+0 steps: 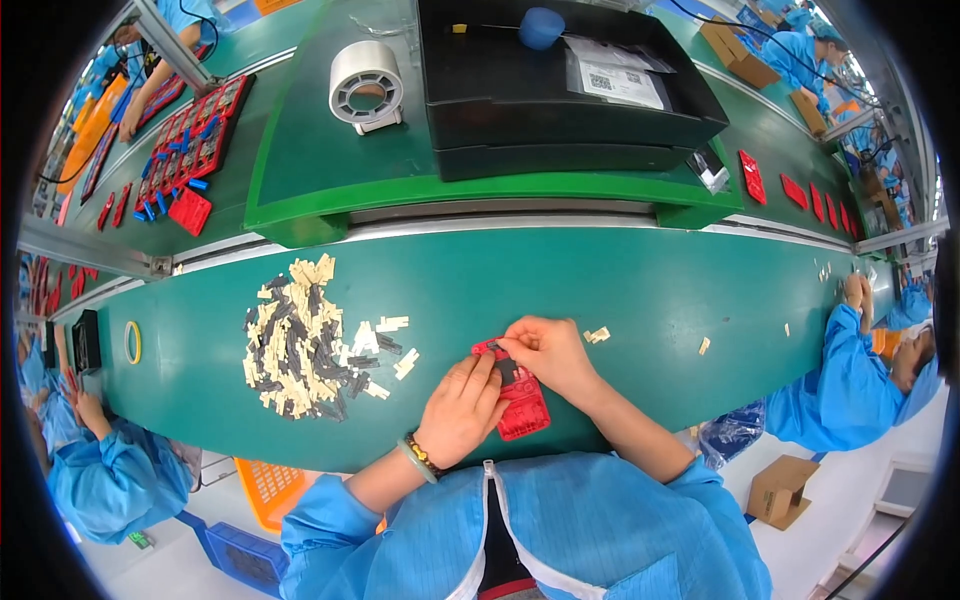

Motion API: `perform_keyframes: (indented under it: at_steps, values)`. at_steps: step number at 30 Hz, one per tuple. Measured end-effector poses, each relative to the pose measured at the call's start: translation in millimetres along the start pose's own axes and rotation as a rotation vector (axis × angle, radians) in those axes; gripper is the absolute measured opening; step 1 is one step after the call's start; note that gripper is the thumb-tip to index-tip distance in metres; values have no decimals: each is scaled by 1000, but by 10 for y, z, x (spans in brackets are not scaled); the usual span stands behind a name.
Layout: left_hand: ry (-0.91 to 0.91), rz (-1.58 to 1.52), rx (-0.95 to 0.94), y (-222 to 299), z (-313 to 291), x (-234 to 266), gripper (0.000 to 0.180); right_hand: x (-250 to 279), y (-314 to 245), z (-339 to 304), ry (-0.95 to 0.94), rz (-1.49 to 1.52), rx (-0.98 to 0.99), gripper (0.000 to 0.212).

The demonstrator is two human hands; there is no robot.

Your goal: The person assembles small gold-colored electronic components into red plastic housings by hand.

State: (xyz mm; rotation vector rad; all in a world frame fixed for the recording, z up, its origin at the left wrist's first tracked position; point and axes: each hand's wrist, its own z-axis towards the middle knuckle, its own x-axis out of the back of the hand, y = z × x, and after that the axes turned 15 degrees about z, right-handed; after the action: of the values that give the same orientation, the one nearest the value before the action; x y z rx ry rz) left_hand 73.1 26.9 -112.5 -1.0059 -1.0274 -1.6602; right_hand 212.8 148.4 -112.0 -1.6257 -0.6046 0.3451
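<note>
Both hands grip one flat red plastic tray (523,405): left hand (462,410) steadies it, right hand (545,352) fingertips pinch a small dark piece (seemingly mid-insertion); next comes pressing it flush.

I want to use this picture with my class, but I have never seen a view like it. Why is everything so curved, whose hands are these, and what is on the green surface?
The picture comes from a wide fisheye camera worn on a person's head, looking down, so straight edges bend near the rim. The two hands in the middle are that person's own, with blue sleeves coming in from below. The left hand, with a bracelet at the wrist, and the right hand both rest on a flat red plastic tray lying on the green belt. The right fingertips pinch a small dark piece over it. To the left lies a pile of small cream and dark parts, and a few loose cream parts lie to the right. Other people in blue coats work at the sides.
</note>
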Motion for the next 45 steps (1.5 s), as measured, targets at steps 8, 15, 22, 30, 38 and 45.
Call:
perform_keyframes:
  at_steps: [8,15,22,30,38,45]
  values:
    - [-35,7,-7,-11,72,40,41,12,-86,-174,108,-419,353,15]
    - [17,96,-10,28,163,0,39,106,-3,-263,96,-710,612,17]
    - [19,195,15,94,385,-79,43,306,-3,-513,-114,-508,783,25]
    - [-40,352,-48,88,301,-145,48,291,177,-776,-382,-684,831,23]
    - [-53,121,120,-48,212,70,66,336,70,-551,-360,-626,963,18]
    - [14,213,316,-403,236,417,63,441,-139,1126,229,-1008,821,23]
